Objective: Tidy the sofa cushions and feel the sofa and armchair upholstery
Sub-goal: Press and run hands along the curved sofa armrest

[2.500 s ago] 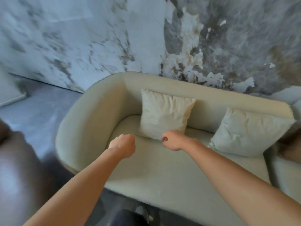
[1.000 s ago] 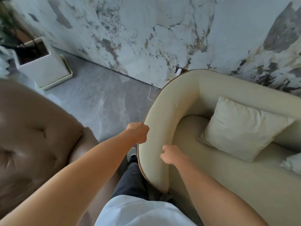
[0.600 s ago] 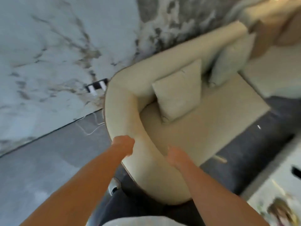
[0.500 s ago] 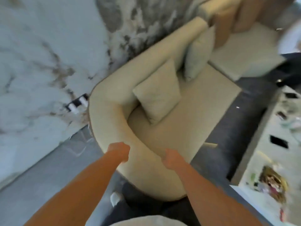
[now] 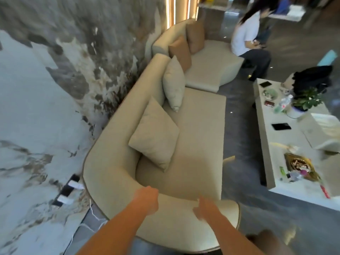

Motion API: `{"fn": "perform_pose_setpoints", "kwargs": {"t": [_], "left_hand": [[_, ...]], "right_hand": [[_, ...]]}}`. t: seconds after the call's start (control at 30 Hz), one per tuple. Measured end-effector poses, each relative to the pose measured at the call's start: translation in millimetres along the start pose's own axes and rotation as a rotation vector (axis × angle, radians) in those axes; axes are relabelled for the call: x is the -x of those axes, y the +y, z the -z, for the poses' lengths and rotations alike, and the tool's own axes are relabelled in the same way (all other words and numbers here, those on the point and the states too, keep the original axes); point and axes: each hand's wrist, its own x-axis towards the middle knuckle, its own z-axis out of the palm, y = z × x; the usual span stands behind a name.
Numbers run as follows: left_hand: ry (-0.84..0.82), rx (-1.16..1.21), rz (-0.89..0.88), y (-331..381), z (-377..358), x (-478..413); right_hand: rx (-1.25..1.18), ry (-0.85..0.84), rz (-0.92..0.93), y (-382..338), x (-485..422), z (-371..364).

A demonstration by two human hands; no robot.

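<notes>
A cream sofa (image 5: 200, 137) runs away from me along the marble wall. Its rounded armrest (image 5: 173, 225) is right below me. My left hand (image 5: 147, 199) rests on top of the armrest with fingers curled, and my right hand (image 5: 206, 208) lies on it a little to the right, fingers loosely bent. Neither hand holds anything. A cream cushion (image 5: 154, 137) leans against the backrest near the armrest. A second cream cushion (image 5: 173, 83) stands further along. Two tan cushions (image 5: 181, 52) sit on the far sofa section.
A long white coffee table (image 5: 276, 159) with phones, a potted plant (image 5: 303, 102) and a snack tray stands to the right across a strip of dark floor. A person (image 5: 248, 37) sits on the far sofa end. A power strip (image 5: 67, 190) and cables lie by the wall.
My view has swung right and now takes in the whole sofa, the table and the seated person. Both hands have stayed on the armrest, sliding toward its front end.
</notes>
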Motion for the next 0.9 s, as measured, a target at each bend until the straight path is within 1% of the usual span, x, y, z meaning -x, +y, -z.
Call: {"fn": "perform_pose_setpoints", "kwargs": {"t": [0.1,0.13,0.17,0.2,0.23,0.27,0.3,0.37,0.4,0.43,0.5,0.6,0.7,0.77,0.83,0.9], "left_hand": [[-0.023,-0.038,-0.034,-25.7,-46.7,-21.4],[0.059,-0.018,-0.053,-34.0,-61.1,-27.4],[0.158,0.008,-0.1,-40.1,-71.3,-31.8],[0.165,0.01,-0.159,-44.6,-81.8,-36.8],[0.232,0.065,-0.194,-48.4,-95.4,-41.3],[0.279,0.139,-0.197,-51.5,-108.5,-48.8],[0.293,0.178,-0.19,-55.0,-118.6,-55.3],[0.387,0.163,-0.17,-61.1,-136.2,-66.4],[0.444,0.136,-0.164,-62.4,-143.6,-69.9],[0.492,0.138,-0.155,-62.9,-145.5,-73.0],[0.527,0.186,-0.146,-61.4,-147.0,-72.9],[0.614,0.22,-0.132,-55.6,-150.9,-69.3],[0.702,0.223,-0.124,-54.2,-157.4,-68.3],[0.71,0.239,-0.126,-53.8,-153.9,-67.2],[0.712,0.22,-0.146,-58.4,-149.4,-70.2],[0.705,0.123,-0.217,-66.8,-139.5,-76.4]], "right_hand": [[-0.034,0.025,-0.038,12.2,2.2,-41.4],[-0.034,0.08,-0.038,16.0,0.0,-56.0],[-0.001,0.2,-0.014,17.5,-1.3,-68.3],[0.055,0.354,0.012,15.3,-1.4,-73.2],[0.12,0.458,0.035,13.7,1.8,-79.6],[0.18,0.465,0.033,12.3,4.2,-85.2],[0.204,0.428,0.012,11.4,4.9,-91.8],[0.264,0.436,-0.004,17.5,-0.7,-104.2],[0.276,0.397,-0.037,20.7,-4.4,-108.6],[0.247,0.351,-0.1,23.8,-8.7,-118.0],[0.124,0.374,-0.163,26.3,-17.1,-132.8],[-0.015,0.481,-0.158,33.7,-28.3,-148.1],[-0.031,0.523,-0.125,40.3,-33.6,-155.1],[-0.049,0.551,-0.118,38.8,-33.5,-155.7],[-0.062,0.521,-0.09,40.4,-31.0,-151.9],[-0.051,0.495,-0.077,44.9,-30.9,-148.6]]}}
